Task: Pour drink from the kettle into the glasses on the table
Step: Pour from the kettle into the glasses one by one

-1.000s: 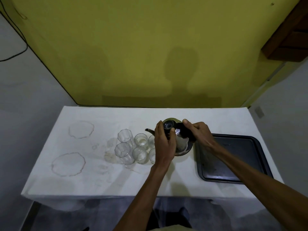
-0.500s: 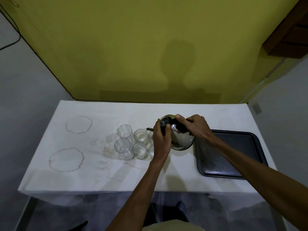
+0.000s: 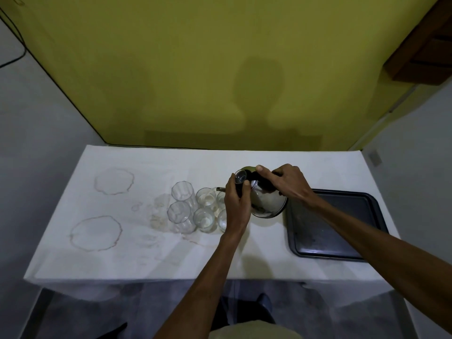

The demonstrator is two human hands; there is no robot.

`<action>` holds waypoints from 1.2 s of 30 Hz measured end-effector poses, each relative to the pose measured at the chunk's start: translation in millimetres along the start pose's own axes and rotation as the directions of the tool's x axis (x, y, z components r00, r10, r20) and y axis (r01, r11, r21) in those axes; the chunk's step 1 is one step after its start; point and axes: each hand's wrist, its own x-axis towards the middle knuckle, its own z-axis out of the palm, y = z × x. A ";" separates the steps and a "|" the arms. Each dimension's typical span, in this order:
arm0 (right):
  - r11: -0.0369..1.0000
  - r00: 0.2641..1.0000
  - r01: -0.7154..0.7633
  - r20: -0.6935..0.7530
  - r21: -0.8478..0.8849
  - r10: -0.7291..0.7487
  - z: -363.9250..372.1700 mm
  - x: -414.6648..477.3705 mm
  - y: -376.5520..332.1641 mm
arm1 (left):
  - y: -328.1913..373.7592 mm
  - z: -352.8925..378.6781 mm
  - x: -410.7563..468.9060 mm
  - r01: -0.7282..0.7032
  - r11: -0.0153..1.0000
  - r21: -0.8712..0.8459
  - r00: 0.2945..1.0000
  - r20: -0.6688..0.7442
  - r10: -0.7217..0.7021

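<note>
Domestic interior, probably a dining corner: table (image 3: 137, 260) under a stained white cloth, set against a yellow-green wall (image 3: 195, 69); dark serving tray (image 3: 367, 253), drinking glasses (image 3: 181, 192), metal kettle (image 3: 266, 204); wooden cabinet (image 3: 425, 52) upper right.

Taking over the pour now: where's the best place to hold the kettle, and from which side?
Grip the black handle arching over the kettle, from above on the tray side, as the right hand does. The spout points left at the glasses, so keep that side free.
</note>
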 end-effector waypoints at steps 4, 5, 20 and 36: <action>1.000 1.000 0.004 0.015 -0.007 -0.004 -2.2 -1.0 -2.4 | -1.5 1.5 0.2 0.026 1.000 -0.008 1.000 -0.009 -0.026; 1.000 1.000 0.001 0.020 -0.007 -0.001 -3.0 -1.7 -4.0 | -1.8 1.7 0.6 0.034 0.999 -0.015 0.999 -0.011 -0.034; 1.000 1.000 -0.010 0.021 -0.022 0.011 -7.9 -4.5 -9.5 | -4.8 6.4 0.9 0.052 0.998 -0.025 0.998 -0.026 -0.052; 0.998 1.000 0.005 0.017 -0.061 -0.004 -11.7 -4.6 -13.2 | -5.1 7.7 1.7 0.035 0.998 -0.046 0.999 -0.036 -0.037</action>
